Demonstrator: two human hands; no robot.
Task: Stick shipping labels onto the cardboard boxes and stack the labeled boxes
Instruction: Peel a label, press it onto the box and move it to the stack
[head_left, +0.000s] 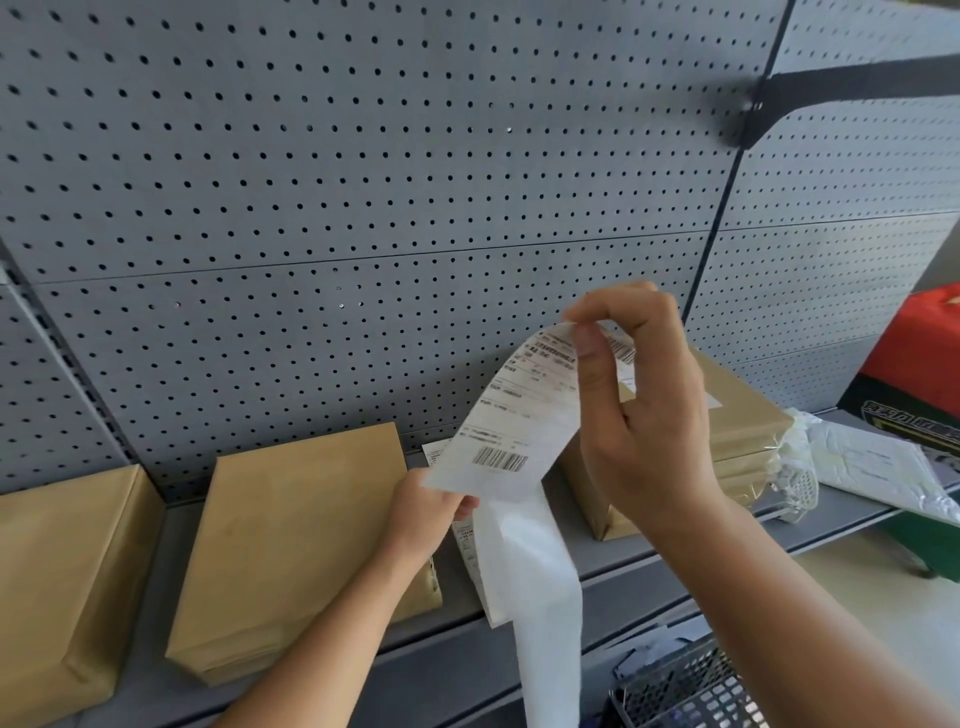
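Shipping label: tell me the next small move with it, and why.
Probably finish peeling: the right hand pinches the shipping label at its top edge, the left hand grips near its lower end, and the backing strip hangs below. Once it is free, press it onto the bare brown box just beneath.

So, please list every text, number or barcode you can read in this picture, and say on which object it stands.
Shipping label, held by both hands: printed lines and a barcode, too blurred to read.
Label sheets on the shelf: small print, unreadable.
Dark carton under the red box: large outlined characters, not legible.
Brown boxes: no text visible.
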